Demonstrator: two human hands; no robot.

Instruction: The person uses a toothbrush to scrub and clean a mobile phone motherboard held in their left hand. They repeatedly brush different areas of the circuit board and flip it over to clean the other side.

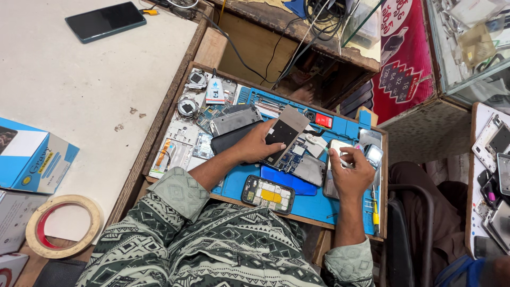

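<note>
My left hand (258, 143) grips a flat grey and black phone panel (285, 131), held tilted above a blue work mat (319, 204). My right hand (350, 172) is closed on a thin tool with a pale tip (325, 151) that points toward the panel. Under the panel lies an opened phone with its circuit board (300, 165) showing. An opened phone frame with a yellow part (268, 194) lies at the mat's near edge, next to a blue phone cover (289, 180).
Loose phone parts and a small white bottle (215, 91) crowd the tray's left side (183, 143). A dark phone (105, 21), blue box (32, 159) and tape roll (64, 226) sit on the white table. More phones (494, 175) lie at right. A screwdriver (375, 210) lies by the mat's edge.
</note>
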